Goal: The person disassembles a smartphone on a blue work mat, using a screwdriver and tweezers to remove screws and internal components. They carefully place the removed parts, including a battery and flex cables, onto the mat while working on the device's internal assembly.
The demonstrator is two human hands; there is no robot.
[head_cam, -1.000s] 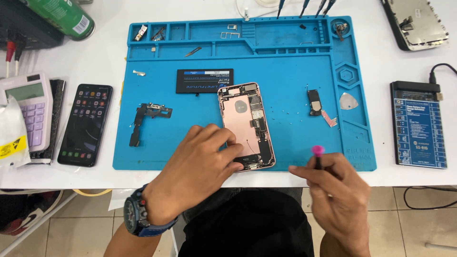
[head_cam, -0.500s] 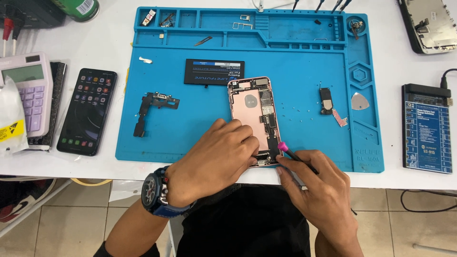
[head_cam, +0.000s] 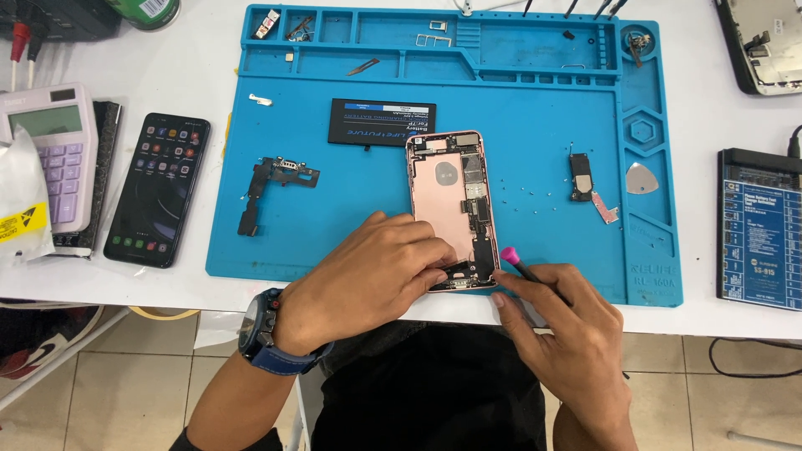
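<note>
An opened pink phone body (head_cam: 451, 196) lies on the blue work mat (head_cam: 535, 125), its circuit parts showing. My left hand (head_cam: 372, 280), with a dark watch on the wrist, rests on the phone's near end and pinches the bottom edge. My right hand (head_cam: 568, 334) holds a thin screwdriver with a pink cap (head_cam: 511, 257), its tip at the phone's lower right corner. A black battery (head_cam: 383, 123) lies just behind the phone.
On the mat lie a black flex part (head_cam: 271, 188), a small speaker module (head_cam: 582, 177), a metal pick (head_cam: 642, 179) and several tiny screws. A black phone (head_cam: 159, 188) and a calculator (head_cam: 50, 150) sit left; a blue board (head_cam: 760, 230) sits right.
My right hand has brought the screwdriver from the mat's near right edge up to the phone's lower right corner. My left hand has stayed on the phone's near end.
</note>
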